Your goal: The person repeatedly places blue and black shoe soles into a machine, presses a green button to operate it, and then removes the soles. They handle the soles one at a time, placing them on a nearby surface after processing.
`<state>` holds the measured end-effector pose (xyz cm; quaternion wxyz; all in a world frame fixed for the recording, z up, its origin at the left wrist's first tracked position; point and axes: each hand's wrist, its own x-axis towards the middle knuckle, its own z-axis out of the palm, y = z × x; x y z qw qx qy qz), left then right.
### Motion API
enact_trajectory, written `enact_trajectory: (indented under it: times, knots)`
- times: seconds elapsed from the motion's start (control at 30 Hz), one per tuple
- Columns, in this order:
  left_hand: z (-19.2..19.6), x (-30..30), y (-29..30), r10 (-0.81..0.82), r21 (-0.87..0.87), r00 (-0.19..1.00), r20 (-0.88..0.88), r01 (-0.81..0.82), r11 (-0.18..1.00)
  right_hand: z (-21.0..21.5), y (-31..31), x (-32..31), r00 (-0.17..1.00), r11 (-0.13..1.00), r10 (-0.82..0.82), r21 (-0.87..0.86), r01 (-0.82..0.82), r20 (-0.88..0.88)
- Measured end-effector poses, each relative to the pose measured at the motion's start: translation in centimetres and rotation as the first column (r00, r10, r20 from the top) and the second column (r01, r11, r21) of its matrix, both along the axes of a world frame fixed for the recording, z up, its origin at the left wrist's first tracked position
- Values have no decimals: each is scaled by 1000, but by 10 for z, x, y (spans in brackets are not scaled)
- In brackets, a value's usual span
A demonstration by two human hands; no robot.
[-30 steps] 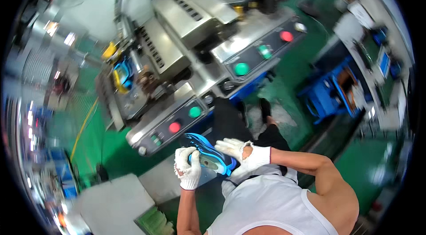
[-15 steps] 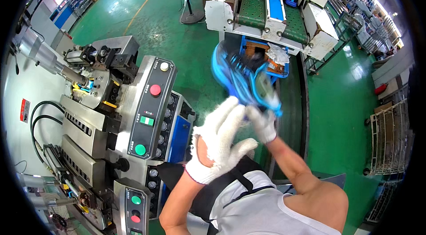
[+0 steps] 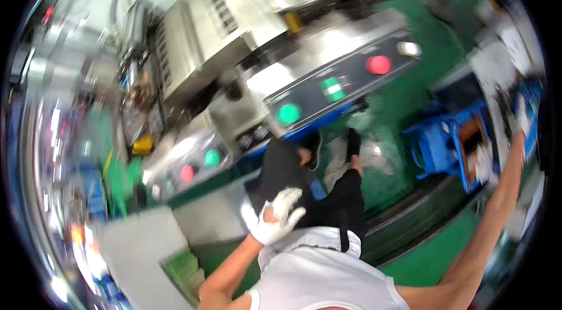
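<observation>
My left hand [image 3: 278,216], in a white glove, hovers in front of my lap with its fingers spread and nothing in it. My right arm stretches far out to the right. My gloved right hand [image 3: 520,125] is at the picture's rim beside a blue rack [image 3: 436,146] with a brown-lined tray; blur hides whether it holds anything. No shoe shows in this view. My black-trousered legs and dark shoes [image 3: 351,140] point toward the machine.
A steel machine [image 3: 222,23] stands ahead, its dark control panel [image 3: 345,79] carrying a round green button, a green switch and a red button. A second panel [image 3: 199,166] with green and red buttons sits lower left. A grey table [image 3: 140,245] is at the left; the floor is green.
The view has swung back to the steel machine. The blue shoe held up in both hands is gone from sight. My right arm has reached out right and my left hand has dropped, empty.
</observation>
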<state>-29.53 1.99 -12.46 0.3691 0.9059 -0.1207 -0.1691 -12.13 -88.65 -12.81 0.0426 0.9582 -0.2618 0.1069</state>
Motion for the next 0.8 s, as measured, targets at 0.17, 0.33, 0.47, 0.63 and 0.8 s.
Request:
enact_trajectory:
  times: [0.17,0.33,0.47,0.63,0.8]
  knots:
    - [-28,-80,90,601,48,792,106,-608,793,-11,57,-14,862,773,-488,527,353,137]
    - [-94,-215,173,964,153,266,30,-954,258,-127,353,-62,972,750,-106,659,-58,207]
    - [-131,-351,195,997,462,-67,32,-884,-74,-173,549,-97,997,390,71,921,-14,-15]
    - [-145,-511,184,786,609,-341,516,-500,-616,-133,648,-91,671,633,708,616,-468,-218]
    - [-105,-683,184,316,666,-825,468,93,-740,-105,664,-38,514,631,775,437,-641,-366]
